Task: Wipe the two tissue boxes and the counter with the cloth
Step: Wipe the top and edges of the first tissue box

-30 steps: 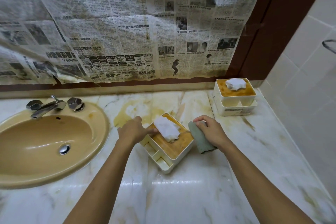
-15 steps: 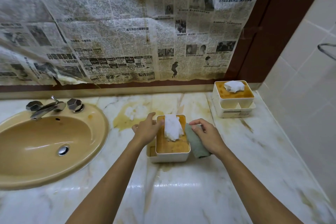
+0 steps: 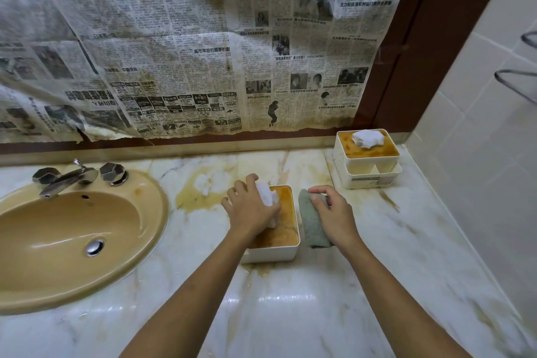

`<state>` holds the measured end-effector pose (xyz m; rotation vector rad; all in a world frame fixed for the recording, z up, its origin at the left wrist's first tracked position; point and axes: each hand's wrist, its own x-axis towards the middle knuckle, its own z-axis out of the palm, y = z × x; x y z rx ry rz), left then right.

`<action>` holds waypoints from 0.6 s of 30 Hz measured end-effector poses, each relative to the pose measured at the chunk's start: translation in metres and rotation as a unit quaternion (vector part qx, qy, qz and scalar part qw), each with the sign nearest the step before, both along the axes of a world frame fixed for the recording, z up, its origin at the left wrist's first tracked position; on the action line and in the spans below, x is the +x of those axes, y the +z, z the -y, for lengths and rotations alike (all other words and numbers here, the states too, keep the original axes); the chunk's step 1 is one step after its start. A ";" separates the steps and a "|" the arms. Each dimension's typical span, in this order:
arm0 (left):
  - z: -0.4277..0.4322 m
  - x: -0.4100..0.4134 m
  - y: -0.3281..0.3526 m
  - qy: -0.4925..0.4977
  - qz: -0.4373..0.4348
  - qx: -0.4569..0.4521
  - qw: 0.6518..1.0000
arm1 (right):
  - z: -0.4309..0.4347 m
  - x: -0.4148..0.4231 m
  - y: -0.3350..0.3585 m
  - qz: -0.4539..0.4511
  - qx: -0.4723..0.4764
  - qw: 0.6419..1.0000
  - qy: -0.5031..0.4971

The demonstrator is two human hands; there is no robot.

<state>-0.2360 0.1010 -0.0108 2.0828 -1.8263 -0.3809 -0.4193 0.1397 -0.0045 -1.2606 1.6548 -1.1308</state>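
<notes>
The near tissue box [image 3: 286,251], white with a stained amber top and a white tissue [image 3: 268,195] sticking out, stands mid-counter. My left hand [image 3: 251,209] lies over its top and far left corner, holding it and covering part of the tissue. My right hand [image 3: 334,213] grips a folded grey-green cloth [image 3: 312,227] pressed against the box's right side. The second tissue box [image 3: 367,160] stands at the back right corner. The marble counter [image 3: 290,314] shows brown stains.
A beige sink [image 3: 72,235] with a metal tap [image 3: 68,177] fills the left. Stained newspaper [image 3: 189,52] covers the mirror behind. A tiled wall [image 3: 479,168] with a metal rack [image 3: 517,81] closes the right side.
The near box has turned from diagonal to square with the counter edge. My left hand moved from its left side onto its top. The cloth stays against the box's right side.
</notes>
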 end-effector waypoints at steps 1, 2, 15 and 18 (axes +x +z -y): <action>0.002 0.005 0.001 -0.002 -0.011 0.010 1.000 | 0.000 0.001 -0.001 -0.004 0.002 1.000 0.002; 0.004 0.010 0.002 -0.004 -0.026 0.022 0.999 | 0.000 0.002 -0.002 -0.009 0.004 1.000 0.004; -0.011 0.007 0.001 -0.015 -0.045 0.037 0.998 | 0.013 0.024 -0.001 -0.001 0.022 1.000 -0.007; -0.008 0.017 0.005 0.001 -0.081 0.048 0.996 | 0.010 0.028 -0.011 -0.011 0.028 0.999 0.041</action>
